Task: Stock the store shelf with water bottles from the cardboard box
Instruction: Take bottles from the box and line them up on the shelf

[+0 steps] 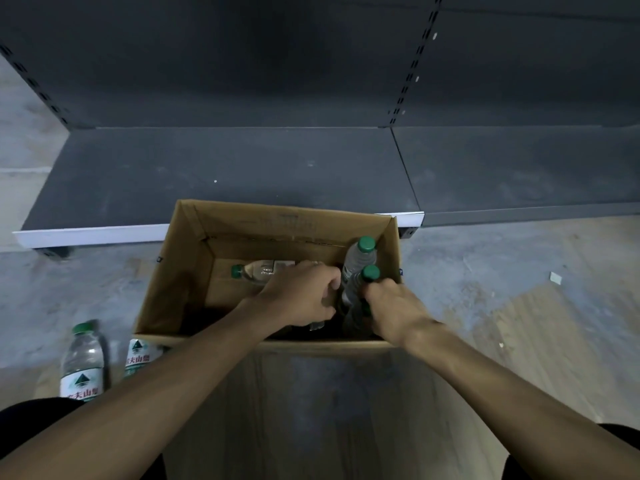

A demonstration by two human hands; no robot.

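Observation:
An open cardboard box (pixel 194 258) sits on the floor in front of a dark grey bottom shelf (pixel 221 168). Inside it, one clear green-capped water bottle (pixel 256 270) lies on its side at the back left. Two more stand upright in the right corner: a far bottle (pixel 362 254) and a near bottle (pixel 363 278). My right hand (pixel 391 308) is closed around the near upright bottle below its cap. My left hand (pixel 304 292) reaches into the box middle with fingers curled over something partly hidden; what it holds is unclear.
Two more green-capped bottles stand on the floor left of the box, one (pixel 83 358) nearer me and one (pixel 138 355) against the box's front corner. The shelf has a white front strip (pixel 90 235). The box's front flap (pixel 311 393) hangs toward me.

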